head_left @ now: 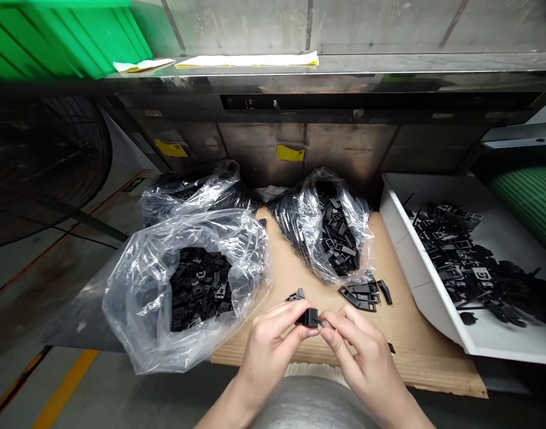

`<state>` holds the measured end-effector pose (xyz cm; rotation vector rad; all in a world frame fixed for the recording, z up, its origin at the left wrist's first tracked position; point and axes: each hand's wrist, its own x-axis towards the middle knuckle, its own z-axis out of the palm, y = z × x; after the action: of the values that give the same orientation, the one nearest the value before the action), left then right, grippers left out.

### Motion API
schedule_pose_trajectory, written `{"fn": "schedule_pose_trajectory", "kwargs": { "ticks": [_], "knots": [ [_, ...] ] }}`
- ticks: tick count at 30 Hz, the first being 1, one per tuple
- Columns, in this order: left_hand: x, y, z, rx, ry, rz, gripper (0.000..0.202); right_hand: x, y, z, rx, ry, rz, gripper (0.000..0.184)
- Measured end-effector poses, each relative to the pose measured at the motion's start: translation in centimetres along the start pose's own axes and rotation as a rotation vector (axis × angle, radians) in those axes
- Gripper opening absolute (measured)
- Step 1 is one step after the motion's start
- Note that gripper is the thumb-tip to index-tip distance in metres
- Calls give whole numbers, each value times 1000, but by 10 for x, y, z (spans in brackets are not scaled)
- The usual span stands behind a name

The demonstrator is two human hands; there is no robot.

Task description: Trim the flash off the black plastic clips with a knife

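Note:
Over the front of the cardboard sheet (291, 262), my left hand (273, 336) pinches a small black plastic part (309, 317) between thumb and fingers. My right hand (362, 345) is closed beside it, thumb and fingertips meeting at the part's right side. Whatever small piece sits in those right fingertips is mostly hidden. Just beyond my left fingers lies another small black part (296, 294). Several loose flat black pieces (362, 295) lie on the cardboard past my right hand, in front of a clear plastic bag (365, 256) of similar pieces.
An open clear bag (134, 316) of black parts stands at left, with another bag (192, 193) behind it. On the right is a white tray (427, 274) holding black parts. A metal shelf (366, 64) with a green crate (71, 39) runs above; a fan (45, 161) stands far left.

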<state>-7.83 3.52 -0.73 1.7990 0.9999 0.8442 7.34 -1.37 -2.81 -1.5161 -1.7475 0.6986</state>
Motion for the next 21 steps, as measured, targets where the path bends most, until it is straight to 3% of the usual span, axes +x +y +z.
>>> {"fn": "schedule_pose_trajectory", "kwargs": {
  "ticks": [7,13,21],
  "knots": [
    [-3,3,4,8,-135,-12,8,10,27,-9,-61,148,112,29],
    [0,2,3,-31,-83,-84,15,0,0,-15,203,54,90,20],
    [-2,1,-2,10,-28,-11,20,7,-5,-7,126,45,-13,20]
  ]
}}
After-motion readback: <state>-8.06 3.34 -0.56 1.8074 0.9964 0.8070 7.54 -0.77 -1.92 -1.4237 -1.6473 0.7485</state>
